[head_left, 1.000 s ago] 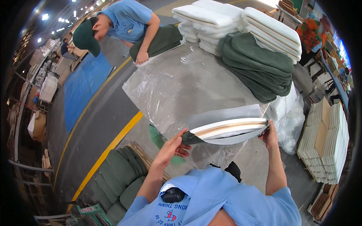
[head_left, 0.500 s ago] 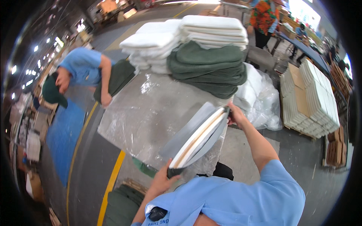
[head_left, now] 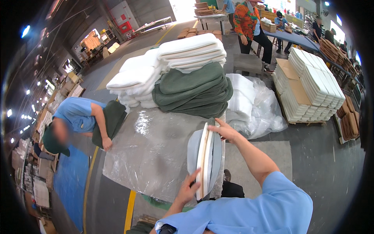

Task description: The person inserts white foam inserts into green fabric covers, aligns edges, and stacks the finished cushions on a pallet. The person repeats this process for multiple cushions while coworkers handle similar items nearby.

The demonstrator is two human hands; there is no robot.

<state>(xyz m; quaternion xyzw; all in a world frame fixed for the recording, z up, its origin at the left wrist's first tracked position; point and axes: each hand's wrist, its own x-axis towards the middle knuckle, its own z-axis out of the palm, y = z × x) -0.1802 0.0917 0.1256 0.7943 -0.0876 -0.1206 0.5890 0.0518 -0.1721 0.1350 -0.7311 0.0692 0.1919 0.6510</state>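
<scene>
A long layered cushion pad [head_left: 203, 156] stands on edge on the plastic-covered table [head_left: 152, 156], close to its right side. White padding with a thin brown layer shows along its upward edge, between loose grey cover flaps [head_left: 193, 150]. At the pad's far end my right hand [head_left: 226, 131] is closed on it, thumb and fingers on the tip. My left hand [head_left: 187, 191] lies against the near end, fingers stretched and apart, tips touching the white edge. The pad's underside is hidden.
Dark green covers [head_left: 194, 89] and white pads [head_left: 193, 50] are stacked at the table's far end. A co-worker [head_left: 80, 117] leans in at left, a hand by a green cover [head_left: 111, 123]. Clear plastic bags [head_left: 261, 111] and a pallet of white pads [head_left: 307, 89] stand right.
The pad has swung from a slant to nearly straight away from me. My left hand has loosened from the near end and spread its fingers. The whole view has shifted.
</scene>
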